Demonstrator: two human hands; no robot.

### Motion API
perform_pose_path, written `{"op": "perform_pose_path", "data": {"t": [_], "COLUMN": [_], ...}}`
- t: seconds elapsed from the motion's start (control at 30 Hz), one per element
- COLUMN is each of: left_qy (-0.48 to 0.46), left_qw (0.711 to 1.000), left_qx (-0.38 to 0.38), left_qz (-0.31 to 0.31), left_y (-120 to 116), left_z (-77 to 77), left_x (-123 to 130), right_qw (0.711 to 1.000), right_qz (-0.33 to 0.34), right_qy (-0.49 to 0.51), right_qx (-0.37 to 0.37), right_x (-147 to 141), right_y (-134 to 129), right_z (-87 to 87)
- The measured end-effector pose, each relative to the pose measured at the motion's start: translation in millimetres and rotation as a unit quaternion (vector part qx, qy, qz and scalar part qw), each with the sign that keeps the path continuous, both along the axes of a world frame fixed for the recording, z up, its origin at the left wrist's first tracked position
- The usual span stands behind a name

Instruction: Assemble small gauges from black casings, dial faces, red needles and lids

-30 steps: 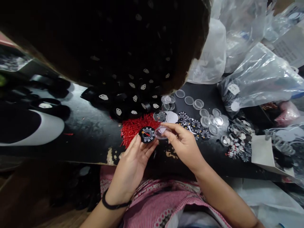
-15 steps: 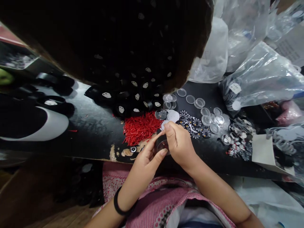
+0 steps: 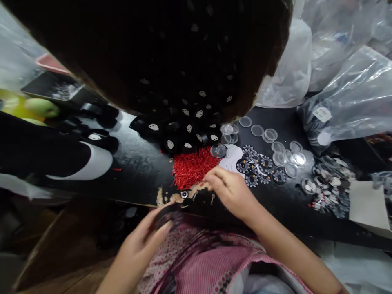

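In my left hand [image 3: 143,237], at the table's front edge, is a round black case [image 3: 168,214], blurred by motion, with fingers and thumb around its sides. My right hand [image 3: 231,190] is over the tabletop just right of a heap of thin red pieces [image 3: 196,165]. Its fingertips are pinched together, and whatever may be between them is hidden. Beyond that hand lie black printed dial discs [image 3: 251,180] and white discs [image 3: 234,152]. A small metal ring-like part [image 3: 184,194] rests on the worn edge between my hands.
A large carton [image 3: 275,81] lies tipped with black cases [image 3: 171,143] spilling from its mouth. Clear round covers [image 3: 278,159] are scattered to the right, near a pile of small parts [image 3: 332,183]. Plastic bags [image 3: 358,102] crowd the right; a white-rimmed black cylinder [image 3: 101,161] lies left.
My hands have come apart. The left has carried the black case left and down toward the table edge, while the right stays near the red heap. The view has shifted left.
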State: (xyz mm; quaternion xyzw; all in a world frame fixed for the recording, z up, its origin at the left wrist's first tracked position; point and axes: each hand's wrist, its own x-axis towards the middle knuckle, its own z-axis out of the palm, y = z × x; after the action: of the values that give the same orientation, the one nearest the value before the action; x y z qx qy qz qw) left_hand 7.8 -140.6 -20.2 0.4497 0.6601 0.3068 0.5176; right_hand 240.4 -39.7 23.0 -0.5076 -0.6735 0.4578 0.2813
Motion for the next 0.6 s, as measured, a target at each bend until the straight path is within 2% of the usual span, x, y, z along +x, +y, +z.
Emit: {"op": "perform_pose_path", "data": {"t": [0.07,0.13,0.2,0.27,0.37,0.4,0.47,0.53,0.6], "left_qy": [0.151,0.234,0.223,0.194,0.228,0.222,0.196,0.158,0.11], "left_qw": [0.986,0.964,0.96,0.963,0.958,0.96,0.969,0.977,0.981], "left_qx": [0.056,0.111,0.155,0.176,0.173,0.166,0.15,0.136,0.131], "left_qz": [0.038,0.062,0.071,0.063,0.027,0.023,0.027,0.053,0.087], "left_y": [-12.7,-3.1,32.0,83.0,153.0,167.9,181.8,177.2,159.9], "left_z": [0.7,3.4,4.0,2.5,2.0,2.7,4.9,6.9,8.4], "left_x": [-31.4,-42.9,-37.5,-25.5,-12.2,-10.4,-9.8,-10.8,-9.1], "right_qw": [1.0,0.999,0.995,0.987,0.977,0.978,0.98,0.967,0.941], "right_qz": [-0.017,0.011,0.079,0.141,0.177,0.159,0.074,-0.029,-0.091], "right_qy": [-0.016,-0.039,-0.053,-0.066,-0.109,-0.13,-0.181,-0.247,-0.319], "right_qx": [0.007,0.015,0.028,0.048,0.053,0.048,0.045,0.058,0.073], "right_x": [1.7,-3.6,-13.1,-19.6,-11.3,-3.4,16.8,37.2,52.7], "right_y": [2.0,2.0,-1.5,-7.7,-15.8,-16.9,-15.6,-10.3,-2.7], "right_z": [0.7,2.7,5.6,7.2,3.3,0.8,-4.3,-8.6,-12.4]}}
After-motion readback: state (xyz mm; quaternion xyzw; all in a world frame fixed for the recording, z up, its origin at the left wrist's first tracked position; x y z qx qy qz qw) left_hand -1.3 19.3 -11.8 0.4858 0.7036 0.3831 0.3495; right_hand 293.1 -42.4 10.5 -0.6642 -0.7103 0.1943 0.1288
